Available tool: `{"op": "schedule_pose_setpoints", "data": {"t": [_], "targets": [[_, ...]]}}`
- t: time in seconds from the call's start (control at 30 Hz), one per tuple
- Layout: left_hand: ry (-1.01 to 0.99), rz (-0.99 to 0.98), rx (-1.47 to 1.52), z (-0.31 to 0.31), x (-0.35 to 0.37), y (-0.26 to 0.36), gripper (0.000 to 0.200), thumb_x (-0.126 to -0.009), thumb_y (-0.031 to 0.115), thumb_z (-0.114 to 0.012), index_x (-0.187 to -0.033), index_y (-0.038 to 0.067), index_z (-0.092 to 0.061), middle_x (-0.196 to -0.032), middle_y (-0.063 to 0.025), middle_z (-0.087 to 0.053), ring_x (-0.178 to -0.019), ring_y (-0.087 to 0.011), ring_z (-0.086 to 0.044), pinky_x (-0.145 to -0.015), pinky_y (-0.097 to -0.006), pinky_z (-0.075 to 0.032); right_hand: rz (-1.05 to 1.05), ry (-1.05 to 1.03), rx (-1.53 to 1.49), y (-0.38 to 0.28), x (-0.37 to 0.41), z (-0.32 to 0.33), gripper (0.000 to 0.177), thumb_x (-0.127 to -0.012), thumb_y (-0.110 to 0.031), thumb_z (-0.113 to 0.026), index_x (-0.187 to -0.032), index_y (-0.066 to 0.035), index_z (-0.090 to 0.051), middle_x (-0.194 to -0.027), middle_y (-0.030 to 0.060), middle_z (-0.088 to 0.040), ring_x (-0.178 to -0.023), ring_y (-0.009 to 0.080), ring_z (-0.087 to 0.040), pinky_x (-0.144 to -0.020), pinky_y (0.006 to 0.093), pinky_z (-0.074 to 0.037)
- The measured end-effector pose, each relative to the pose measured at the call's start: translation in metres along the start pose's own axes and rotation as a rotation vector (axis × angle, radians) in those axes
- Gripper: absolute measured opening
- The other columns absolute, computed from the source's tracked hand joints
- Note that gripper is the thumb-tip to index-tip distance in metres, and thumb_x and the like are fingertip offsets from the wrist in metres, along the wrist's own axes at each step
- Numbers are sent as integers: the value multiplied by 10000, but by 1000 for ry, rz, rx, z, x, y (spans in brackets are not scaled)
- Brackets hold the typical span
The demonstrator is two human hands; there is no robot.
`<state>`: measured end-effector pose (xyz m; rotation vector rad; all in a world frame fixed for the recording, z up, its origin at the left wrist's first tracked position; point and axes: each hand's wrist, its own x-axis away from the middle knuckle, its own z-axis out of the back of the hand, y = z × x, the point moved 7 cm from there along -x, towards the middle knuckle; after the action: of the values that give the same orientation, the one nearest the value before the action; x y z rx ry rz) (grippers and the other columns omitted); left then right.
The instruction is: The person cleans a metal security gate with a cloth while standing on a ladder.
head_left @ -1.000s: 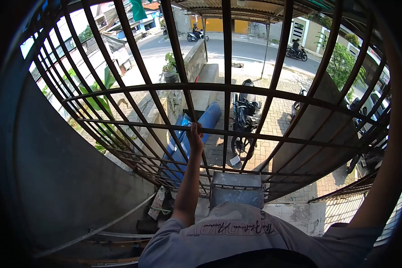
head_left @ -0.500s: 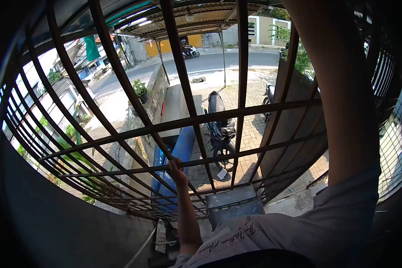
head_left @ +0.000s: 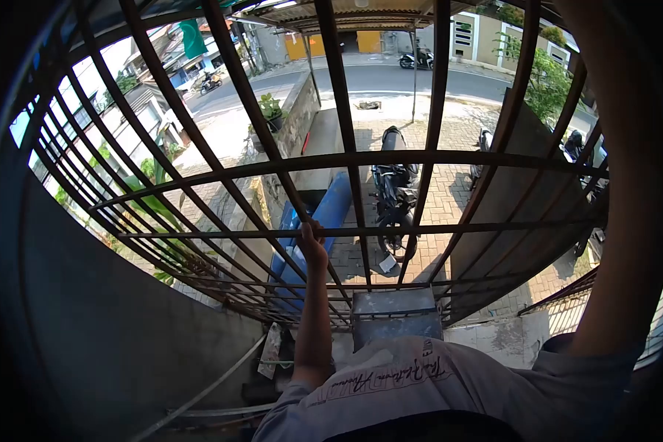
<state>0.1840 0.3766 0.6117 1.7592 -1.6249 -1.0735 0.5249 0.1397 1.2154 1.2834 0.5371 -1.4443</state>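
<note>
A dark metal grille (head_left: 398,158) of upright bars and crossbars stretches across the view in front of me. My left hand (head_left: 314,244) is closed round one of its bars, where an upright meets the lower crossbar. On the right, my right arm (head_left: 630,191) reaches up past the top of the frame, so its hand is out of sight. Just beyond my left hand, outside the grille, lies a long blue object (head_left: 330,205). A grey box-like metal surface (head_left: 394,300) sits low in front of my shirt.
Outside, a parked motorcycle (head_left: 395,184) stands on paving, with a dark panel (head_left: 504,221) to its right. A potted plant (head_left: 272,110) rests on a low wall. Farther off, a motorbike (head_left: 417,59) is on the road. A grey wall (head_left: 125,317) borders the left side.
My view has shifted, so the grille and yard sit farther right and slightly higher. My left hand keeps its hold on the bar. My raised right arm appears farther right.
</note>
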Motion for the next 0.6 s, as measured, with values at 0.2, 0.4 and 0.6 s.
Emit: {"op": "schedule_pose_setpoints", "data": {"t": [0.2,0.4,0.6], "targets": [[-100,-21,-19,-11,4,12,389,-960,418,-486,-744,94,-485,-588,37,-372,-471,-61,-302,-446,-248,-219,-6,-12,-23,1,8,-10,232,-824,-226,-631,-1005,-80,-632,-982,103,-592,-920,260,-595,-808,408,-477],[-137,-22,24,-12,2,7,379,-957,415,-496,-712,128,-458,-576,56,-310,-487,-59,-279,-459,-249,-208,-16,-11,-41,-11,9,-18,236,-821,-223,-634,-1010,-81,-633,-990,101,-592,-926,258,-595,-812,406,-477],[-130,-78,-53,-20,11,22,427,-956,443,-499,-715,91,-482,-570,59,-309,-496,-52,-287,-459,-250,-209,-8,-2,-81,-39,-4,-31,240,-819,-220,-638,-1016,-83,-633,-999,99,-592,-932,256,-594,-816,403,-477]]}}
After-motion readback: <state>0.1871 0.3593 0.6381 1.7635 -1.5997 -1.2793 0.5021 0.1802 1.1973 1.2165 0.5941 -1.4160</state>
